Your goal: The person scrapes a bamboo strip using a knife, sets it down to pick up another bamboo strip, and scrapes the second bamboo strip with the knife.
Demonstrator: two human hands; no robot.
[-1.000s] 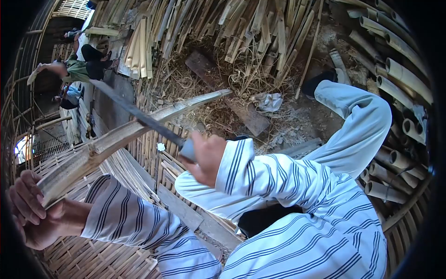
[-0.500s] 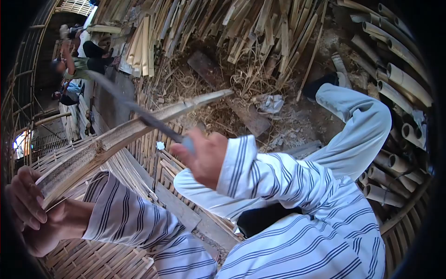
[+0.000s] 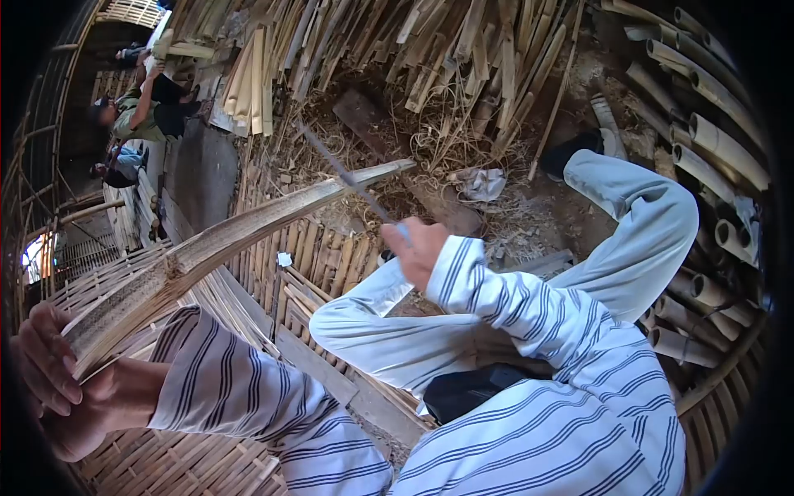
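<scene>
A long split length of bamboo (image 3: 223, 241) slants from the lower left up to a narrow far end near the middle of the view. My left hand (image 3: 62, 384) is closed around its near end, with the fingers over the edge. In my right hand (image 3: 420, 255) is the handle of a long knife (image 3: 335, 165). The thin blade points up and left and crosses the bamboo near its far end; whether it touches is unclear. My right fist sits to the right of the bamboo, apart from it.
Split bamboo strips (image 3: 463, 50) are heaped at the top, with shavings (image 3: 389, 207) below. Bamboo tubes (image 3: 719, 153) are stacked at right. A woven bamboo panel (image 3: 182, 463) lies lower left. A crumpled wrapper (image 3: 481, 184) is on the ground. Another person (image 3: 141, 112) works at upper left.
My right hand and the knife have moved right and up, along the bamboo towards its far end. My left hand and the bamboo stay nearly still. The other person's arms have shifted.
</scene>
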